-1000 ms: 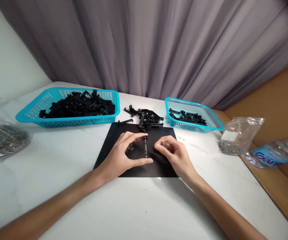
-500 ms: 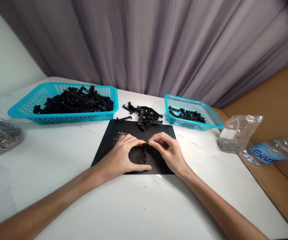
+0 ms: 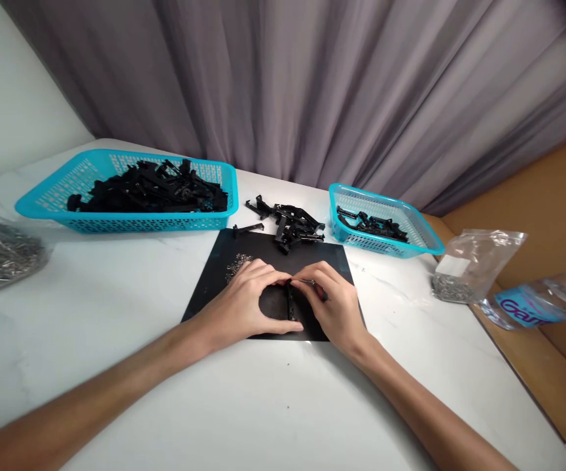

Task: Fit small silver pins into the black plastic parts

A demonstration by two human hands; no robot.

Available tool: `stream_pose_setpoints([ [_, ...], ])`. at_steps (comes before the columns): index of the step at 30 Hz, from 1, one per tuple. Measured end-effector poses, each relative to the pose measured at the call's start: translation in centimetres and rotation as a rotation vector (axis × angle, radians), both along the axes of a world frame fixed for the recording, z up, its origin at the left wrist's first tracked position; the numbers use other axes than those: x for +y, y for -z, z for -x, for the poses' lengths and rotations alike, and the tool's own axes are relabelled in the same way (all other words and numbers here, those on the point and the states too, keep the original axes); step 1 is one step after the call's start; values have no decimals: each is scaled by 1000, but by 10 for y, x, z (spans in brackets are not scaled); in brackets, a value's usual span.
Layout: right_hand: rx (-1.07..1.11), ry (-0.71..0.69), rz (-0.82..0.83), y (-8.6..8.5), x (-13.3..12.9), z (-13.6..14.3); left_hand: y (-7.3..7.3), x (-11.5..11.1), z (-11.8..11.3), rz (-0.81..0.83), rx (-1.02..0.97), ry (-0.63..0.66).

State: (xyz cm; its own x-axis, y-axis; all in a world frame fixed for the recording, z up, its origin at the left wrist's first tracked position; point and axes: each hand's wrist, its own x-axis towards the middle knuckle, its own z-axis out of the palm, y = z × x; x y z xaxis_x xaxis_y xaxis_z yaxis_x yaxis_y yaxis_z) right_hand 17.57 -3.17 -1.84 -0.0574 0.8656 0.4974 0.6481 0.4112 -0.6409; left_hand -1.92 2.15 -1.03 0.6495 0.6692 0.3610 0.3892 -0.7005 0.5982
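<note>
My left hand (image 3: 246, 302) grips a narrow black plastic part (image 3: 290, 305) lengthwise, thumb at its near end and fingertips at its far end. The part is held over a black mat (image 3: 209, 281). My right hand (image 3: 336, 302) is closed in a pinch around a thin silvery tool (image 3: 307, 282) with a dark end, its tip meeting the far end of the part. Fingers hide most of the tool, so I cannot tell its exact kind. Beside my left knuckles lies a heap of small metal pieces (image 3: 237, 265) on the mat.
A blue basket (image 3: 150, 224) full of black parts stands at the left. A smaller blue basket (image 3: 423, 235) with several parts is at the right. Between them lie loose black parts (image 3: 292, 222). Bags of metal pieces (image 3: 2, 255) (image 3: 452, 288) and a plastic bottle (image 3: 532, 306) flank the table.
The view has shifted slightly. My right hand has turned a little, so more of the silvery tool shows. My left hand keeps the same grip on the black part.
</note>
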Motion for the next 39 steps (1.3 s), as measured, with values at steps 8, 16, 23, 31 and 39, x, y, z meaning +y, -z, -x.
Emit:
stream_pose_setpoints([
  [8,-100,137,-92,6,-3,5,1,0,0,7,10,-10],
  [16,-201,153,-108,11,-8,7,-1,0,-1,40,36,-15],
  [23,-168,69,-98,15,-15,6,-1,0,-2,55,4,-10],
  [31,-11,4,15,-1,-13,0,-2,0,0,47,29,-6],
  [39,366,-21,417,-15,6,-12,1,1,1,53,64,4],
])
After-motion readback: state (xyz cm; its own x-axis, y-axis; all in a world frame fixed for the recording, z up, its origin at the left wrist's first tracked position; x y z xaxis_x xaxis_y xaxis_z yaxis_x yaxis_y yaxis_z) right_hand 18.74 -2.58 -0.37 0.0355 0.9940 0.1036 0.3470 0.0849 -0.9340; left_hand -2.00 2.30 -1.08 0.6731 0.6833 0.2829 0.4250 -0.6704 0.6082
